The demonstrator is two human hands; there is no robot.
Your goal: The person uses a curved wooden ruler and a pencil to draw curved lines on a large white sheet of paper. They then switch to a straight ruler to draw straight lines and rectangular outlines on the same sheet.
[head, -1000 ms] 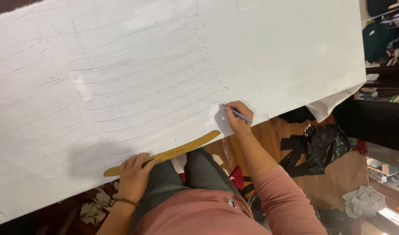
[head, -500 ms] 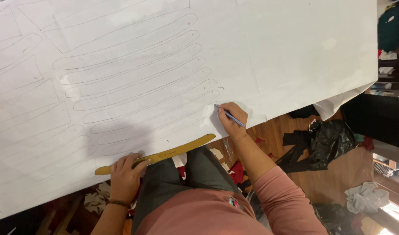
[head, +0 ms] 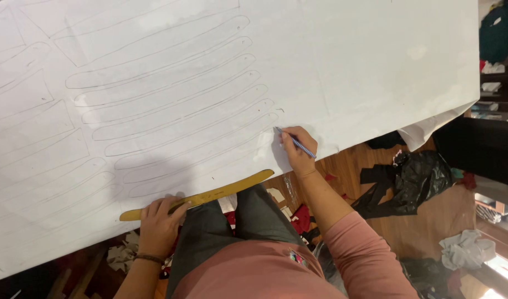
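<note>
A large white sheet [head: 348,61] covers the table, marked with several long, curved pencil outlines [head: 171,105]. My right hand [head: 299,152] grips a blue pen [head: 294,142] whose tip touches the sheet just right of the lowest outlines. A long, curved yellow-brown template strip [head: 221,191] lies along the sheet's near edge. My left hand [head: 160,221] presses flat on the strip's left part, fingers spread.
The wooden floor [head: 431,221] to the right holds a black plastic bag [head: 417,174], dark cloth pieces and a crumpled grey cloth [head: 464,249]. Fabric scraps [head: 121,254] lie under the table edge. Shelves with clothes [head: 500,33] stand at the far right.
The view has drifted so the sheet sits further right. My right hand with the pen has edged slightly left and up along the outline. My left hand stays on the strip.
</note>
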